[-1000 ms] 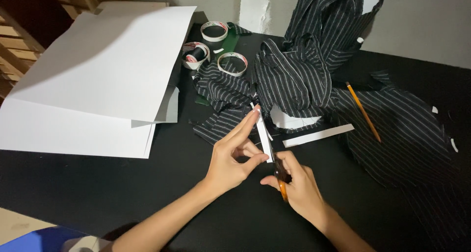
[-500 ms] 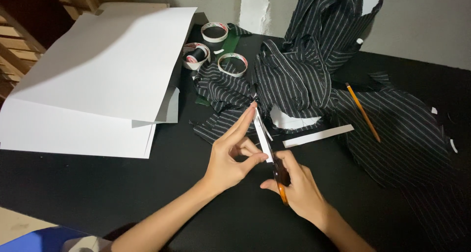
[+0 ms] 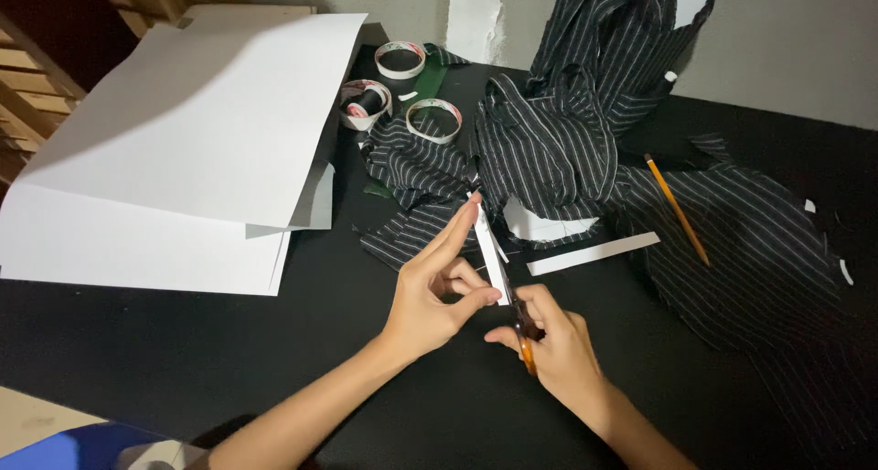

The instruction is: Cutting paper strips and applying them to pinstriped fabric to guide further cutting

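Narrow white paper strip (image 3: 489,255), centre of frame, is standing nearly upright just above the black table (image 3: 183,342). The left hand (image 3: 430,296) is pinching its lower part between thumb and curled fingers, index finger lying extended along the strip, apparently to keep the thin paper stiff and straight against the blades. The right hand (image 3: 553,347) is closed around the orange-handled scissors (image 3: 519,328), blades running up along the strip's right edge; blade gap too small to judge.

Just right of the strip: a second, longer white strip (image 3: 593,253) is lying flat on the table, beside a white paper piece (image 3: 540,225) resting against the striped fabric. Black pinstriped fabric pieces (image 3: 558,141) are spreading from centre to right of frame, a yellow pencil (image 3: 677,209) lying on them. Upper centre: three tape rolls (image 3: 401,58). Left half of frame: large white paper sheets (image 3: 192,141), stacked, clear of the hands.
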